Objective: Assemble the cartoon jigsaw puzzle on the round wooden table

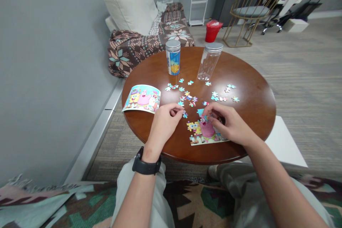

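A partly joined jigsaw puzzle [207, 130] with yellow and pink cartoon figures lies near the front edge of the round table. My right hand [229, 121] is over its upper part, fingertips pinched on a puzzle piece at the pink figure's top; the fingers partly hide that piece. To the left, my left hand [169, 117] has thumb and forefinger together at a small blue puzzle piece [185, 114]. Several loose puzzle pieces [188, 98] are scattered beyond both hands. A curved picture sheet [143, 98] with the same cartoon figures rests left of my left hand.
On the brown table [240, 73] stand a jar with a blue-and-yellow label [173, 58] and a clear jar [210, 62], both lidded. More loose pieces [229, 88] lie to the right. Behind are a patterned sofa [171, 28], a red bin [213, 31] and a gold-framed chair [251, 11].
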A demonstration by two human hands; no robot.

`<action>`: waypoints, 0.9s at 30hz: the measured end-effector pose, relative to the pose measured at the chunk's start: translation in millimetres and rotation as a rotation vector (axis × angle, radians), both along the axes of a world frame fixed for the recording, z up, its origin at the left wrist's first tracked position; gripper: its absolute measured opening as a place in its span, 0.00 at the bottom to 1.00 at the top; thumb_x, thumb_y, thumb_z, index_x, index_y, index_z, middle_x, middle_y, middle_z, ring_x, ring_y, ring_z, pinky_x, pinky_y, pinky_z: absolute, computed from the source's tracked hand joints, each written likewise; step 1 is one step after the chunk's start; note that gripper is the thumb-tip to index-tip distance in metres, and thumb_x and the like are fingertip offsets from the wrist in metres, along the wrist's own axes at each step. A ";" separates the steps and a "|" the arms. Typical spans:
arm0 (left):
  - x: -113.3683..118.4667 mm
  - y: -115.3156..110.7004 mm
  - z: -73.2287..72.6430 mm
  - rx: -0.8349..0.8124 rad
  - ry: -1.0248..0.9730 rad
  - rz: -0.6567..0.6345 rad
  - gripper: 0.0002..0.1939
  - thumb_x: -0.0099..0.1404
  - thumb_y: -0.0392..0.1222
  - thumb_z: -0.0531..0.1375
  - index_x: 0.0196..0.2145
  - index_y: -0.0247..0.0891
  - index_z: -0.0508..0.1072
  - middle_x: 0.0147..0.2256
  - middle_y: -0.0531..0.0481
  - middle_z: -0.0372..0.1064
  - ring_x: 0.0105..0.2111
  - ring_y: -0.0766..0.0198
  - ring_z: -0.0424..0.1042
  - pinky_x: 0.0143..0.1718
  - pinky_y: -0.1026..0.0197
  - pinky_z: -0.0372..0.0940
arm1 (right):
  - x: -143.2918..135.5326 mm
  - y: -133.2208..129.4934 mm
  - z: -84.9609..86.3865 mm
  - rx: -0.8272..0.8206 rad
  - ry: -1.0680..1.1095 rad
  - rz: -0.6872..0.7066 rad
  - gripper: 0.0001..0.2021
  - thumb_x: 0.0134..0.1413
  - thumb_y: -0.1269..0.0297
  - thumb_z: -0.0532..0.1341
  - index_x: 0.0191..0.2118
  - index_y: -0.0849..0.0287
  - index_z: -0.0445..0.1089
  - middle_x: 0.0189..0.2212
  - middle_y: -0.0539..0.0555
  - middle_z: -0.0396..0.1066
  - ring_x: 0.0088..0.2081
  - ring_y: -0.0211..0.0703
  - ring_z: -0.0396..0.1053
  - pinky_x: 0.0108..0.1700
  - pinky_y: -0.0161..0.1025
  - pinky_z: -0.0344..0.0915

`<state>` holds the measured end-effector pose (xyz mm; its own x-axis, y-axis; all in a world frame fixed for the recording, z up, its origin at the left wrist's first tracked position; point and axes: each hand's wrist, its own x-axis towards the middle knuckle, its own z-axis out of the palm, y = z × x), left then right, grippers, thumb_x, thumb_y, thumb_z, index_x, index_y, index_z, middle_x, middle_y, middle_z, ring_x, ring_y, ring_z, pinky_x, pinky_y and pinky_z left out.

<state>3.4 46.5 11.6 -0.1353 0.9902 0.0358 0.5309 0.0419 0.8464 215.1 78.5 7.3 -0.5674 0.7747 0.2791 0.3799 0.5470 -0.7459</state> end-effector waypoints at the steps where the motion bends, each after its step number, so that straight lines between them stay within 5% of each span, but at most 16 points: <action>1: -0.2 0.0 -0.3 -0.002 -0.001 -0.001 0.05 0.59 0.34 0.61 0.30 0.37 0.79 0.28 0.52 0.76 0.26 0.67 0.68 0.31 0.64 0.63 | -0.1 0.0 0.1 0.000 -0.001 0.000 0.06 0.51 0.73 0.55 0.34 0.58 0.67 0.26 0.49 0.67 0.25 0.36 0.60 0.30 0.35 0.56; 16: -2.2 -1.8 -0.6 0.030 0.007 -0.033 0.07 0.60 0.37 0.60 0.32 0.38 0.80 0.29 0.52 0.77 0.27 0.65 0.69 0.33 0.63 0.64 | -1.5 -0.4 2.2 -0.020 -0.009 -0.013 0.06 0.49 0.72 0.56 0.32 0.57 0.68 0.23 0.49 0.66 0.26 0.38 0.60 0.30 0.36 0.57; 27: 0.5 -7.2 -0.1 0.076 0.090 -0.022 0.07 0.61 0.31 0.59 0.33 0.37 0.78 0.33 0.51 0.74 0.29 0.67 0.69 0.37 0.62 0.66 | -1.5 1.5 -1.3 0.024 0.025 0.009 0.05 0.56 0.65 0.58 0.30 0.55 0.69 0.24 0.52 0.70 0.26 0.41 0.65 0.28 0.38 0.59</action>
<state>3.9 39.3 11.4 -0.1065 0.9868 0.1220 0.6047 -0.0331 0.7957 213.6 80.0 6.1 -0.5666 0.7628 0.3118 0.3565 0.5680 -0.7418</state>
